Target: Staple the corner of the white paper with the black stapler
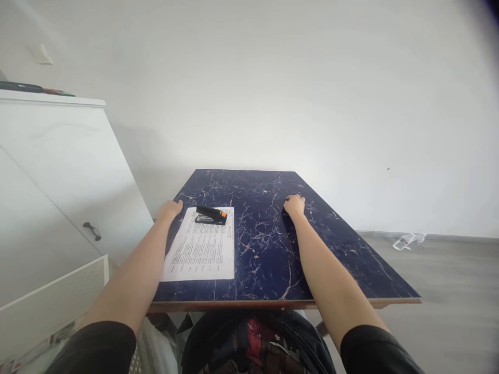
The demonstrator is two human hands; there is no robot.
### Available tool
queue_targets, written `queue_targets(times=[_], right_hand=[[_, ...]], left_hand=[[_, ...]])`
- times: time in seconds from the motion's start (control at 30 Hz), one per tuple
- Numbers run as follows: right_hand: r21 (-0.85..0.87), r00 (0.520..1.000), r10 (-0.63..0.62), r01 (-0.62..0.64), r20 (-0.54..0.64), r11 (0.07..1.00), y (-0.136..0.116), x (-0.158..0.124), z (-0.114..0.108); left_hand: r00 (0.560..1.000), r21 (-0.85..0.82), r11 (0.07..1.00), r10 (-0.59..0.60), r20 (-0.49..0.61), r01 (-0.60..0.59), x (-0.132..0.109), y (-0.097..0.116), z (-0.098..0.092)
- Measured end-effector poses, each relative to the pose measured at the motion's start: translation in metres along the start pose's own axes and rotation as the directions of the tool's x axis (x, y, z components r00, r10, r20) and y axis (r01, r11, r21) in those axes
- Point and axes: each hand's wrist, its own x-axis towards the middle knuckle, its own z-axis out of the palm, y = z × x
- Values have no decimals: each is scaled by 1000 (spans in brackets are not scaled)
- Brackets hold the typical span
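My left hand (170,209) is at the left edge of the blue marble-patterned table (259,234), thumb on top and the other fingers mostly hidden over the side; it appears to grip the edge. Close to it lies a printed sheet of paper (202,254), text side up; I cannot tell if it is more than one sheet. On the paper's far end rests a black stapler (210,215) with an orange patch. My right hand (295,204) rests on the table's right half with its fingers curled in. A small dark bit shows by its fingers, too small to name.
A white cabinet (70,171) with a dark handle (92,231) stands at the left, with dark objects on its top. Behind the table is a pale wall (249,93). Clear plastic packaging (408,240) lies on the grey floor (440,291) at the right.
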Motion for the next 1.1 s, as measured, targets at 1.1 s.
queue_targets(times=[1.1], right_hand=[[516, 739, -653, 499, 166, 696, -137, -70, 36]], left_hand=[[995, 40, 997, -76, 72, 73, -6, 4, -7]])
